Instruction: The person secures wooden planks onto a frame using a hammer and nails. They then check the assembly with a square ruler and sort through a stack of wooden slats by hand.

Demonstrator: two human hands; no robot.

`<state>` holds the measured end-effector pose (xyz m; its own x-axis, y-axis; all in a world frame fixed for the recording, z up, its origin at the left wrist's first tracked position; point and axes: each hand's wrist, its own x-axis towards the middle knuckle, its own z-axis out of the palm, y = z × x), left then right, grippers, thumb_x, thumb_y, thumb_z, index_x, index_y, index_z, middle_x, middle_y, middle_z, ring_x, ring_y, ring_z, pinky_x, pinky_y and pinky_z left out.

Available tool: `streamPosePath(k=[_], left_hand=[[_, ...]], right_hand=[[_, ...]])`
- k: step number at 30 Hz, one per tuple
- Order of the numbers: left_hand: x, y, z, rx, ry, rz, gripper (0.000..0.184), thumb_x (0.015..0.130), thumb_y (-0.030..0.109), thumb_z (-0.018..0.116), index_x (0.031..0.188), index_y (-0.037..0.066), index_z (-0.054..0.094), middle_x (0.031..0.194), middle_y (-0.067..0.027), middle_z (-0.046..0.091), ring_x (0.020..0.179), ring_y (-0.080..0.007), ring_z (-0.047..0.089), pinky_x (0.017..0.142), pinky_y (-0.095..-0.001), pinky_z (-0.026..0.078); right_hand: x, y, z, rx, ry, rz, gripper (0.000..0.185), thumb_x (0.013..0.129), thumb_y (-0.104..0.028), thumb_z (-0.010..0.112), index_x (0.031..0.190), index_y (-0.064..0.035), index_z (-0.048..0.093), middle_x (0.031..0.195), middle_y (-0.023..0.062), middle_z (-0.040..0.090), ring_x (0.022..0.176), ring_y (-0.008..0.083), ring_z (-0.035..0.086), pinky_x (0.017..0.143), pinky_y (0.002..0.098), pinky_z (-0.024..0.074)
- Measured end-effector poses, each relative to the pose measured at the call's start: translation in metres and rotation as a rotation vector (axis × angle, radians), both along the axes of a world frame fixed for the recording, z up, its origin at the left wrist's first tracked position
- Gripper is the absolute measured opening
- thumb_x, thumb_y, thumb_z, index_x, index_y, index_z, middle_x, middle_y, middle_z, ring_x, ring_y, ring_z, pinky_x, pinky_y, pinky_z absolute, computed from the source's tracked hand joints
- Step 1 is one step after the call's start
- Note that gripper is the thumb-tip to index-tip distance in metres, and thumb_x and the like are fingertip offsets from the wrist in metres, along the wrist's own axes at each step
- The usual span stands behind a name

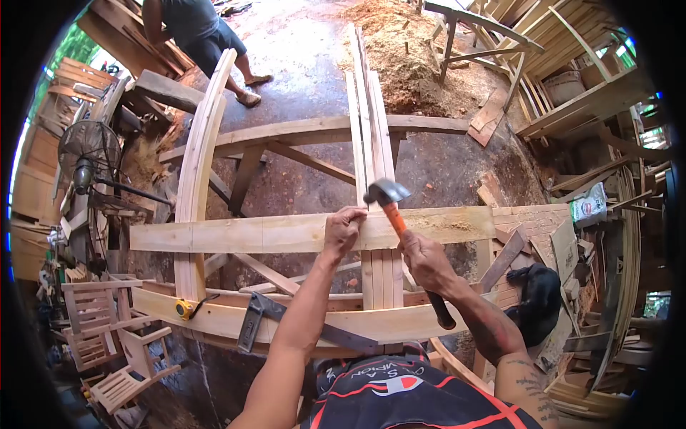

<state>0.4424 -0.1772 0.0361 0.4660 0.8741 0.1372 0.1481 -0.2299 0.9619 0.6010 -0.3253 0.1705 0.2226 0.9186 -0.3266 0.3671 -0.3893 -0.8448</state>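
Observation:
My right hand (423, 259) grips a claw hammer (391, 202) by its orange and black handle. The dark hammer head is just above and right of my left fingertips. My left hand (345, 227) is closed in a pinch on the crosswise wooden board (286, 233); whatever is between the fingertips is too small to make out. Beneath that board run lengthwise timbers, a bundle on the right (373, 157) and another on the left (204, 154). A try square (251, 325) and a yellow tape measure (187, 309) lie on the nearer beam (400, 323).
A black dog (536, 304) lies close by my right elbow. On the left stand a fan (87, 154) and wooden chairs (132, 368). Another person (200, 39) is at the far left. Sawdust (407, 71) and stacked lumber (564, 43) fill the far right.

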Motion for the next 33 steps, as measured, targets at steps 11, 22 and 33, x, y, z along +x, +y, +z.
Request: streamPosePath(k=[11, 22, 33], left_hand=[[-0.004, -0.008, 0.006, -0.037, 0.036, -0.006, 0.013, 0.086, 0.004, 0.062, 0.093, -0.001, 0.072, 0.095, -0.0110, 0.072, 0.087, -0.0202, 0.068, 0.080, -0.0287, 0.052], [0.071, 0.115, 0.014, -0.149, 0.563, 0.328, 0.083, 0.084, 0.066, 0.056, 0.129, -0.003, 0.044, 0.109, -0.0268, 0.064, 0.101, -0.0405, 0.063, 0.086, -0.0454, 0.050], [0.098, 0.115, -0.009, -0.150, 0.365, 0.292, 0.111, 0.067, 0.059, 0.081, 0.140, -0.005, 0.027, 0.101, -0.0281, 0.065, 0.087, -0.0345, 0.068, 0.079, -0.0437, 0.056]], right_hand=[[-0.009, -0.026, -0.007, 0.030, 0.424, -0.226, 0.050, 0.104, -0.044, 0.037, 0.085, -0.0022, 0.056, 0.054, -0.0012, 0.044, 0.046, 0.0067, 0.042, 0.041, 0.0257, 0.0337], [0.001, -0.123, -0.041, -0.074, 0.614, -0.569, 0.054, 0.101, -0.052, 0.035, 0.094, -0.0007, 0.051, 0.058, 0.0006, 0.044, 0.039, 0.0090, 0.043, 0.035, 0.0251, 0.0378], [0.004, -0.147, -0.031, -0.182, 0.422, -0.647, 0.055, 0.101, -0.051, 0.035, 0.096, 0.0010, 0.053, 0.059, 0.0014, 0.046, 0.043, 0.0080, 0.045, 0.040, 0.0223, 0.0375]])
